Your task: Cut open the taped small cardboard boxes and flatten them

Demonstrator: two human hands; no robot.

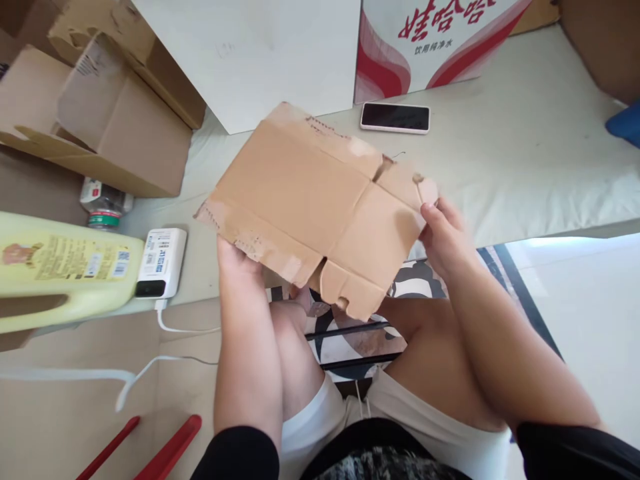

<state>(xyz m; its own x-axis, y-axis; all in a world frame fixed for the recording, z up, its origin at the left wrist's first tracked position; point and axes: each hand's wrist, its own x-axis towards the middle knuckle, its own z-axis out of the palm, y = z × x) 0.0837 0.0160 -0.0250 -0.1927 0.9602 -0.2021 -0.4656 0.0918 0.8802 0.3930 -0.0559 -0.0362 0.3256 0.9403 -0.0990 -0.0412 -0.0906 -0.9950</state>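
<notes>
Between both hands I hold an unfolded sheet of cardboard, brown, creased, with slots and flaps, tilted above my knees. My left hand grips its lower left edge; most of those fingers are hidden beneath the sheet. At the right end, my right hand pinches a small flap with the thumb on top. Torn paper patches and faint print run along the long edges of the cardboard.
A phone lies by a white and red carton and a white box. Left are an open cardboard box, a bottle, a yellow jug and a white power bank with a cable. Red bars stand lower left.
</notes>
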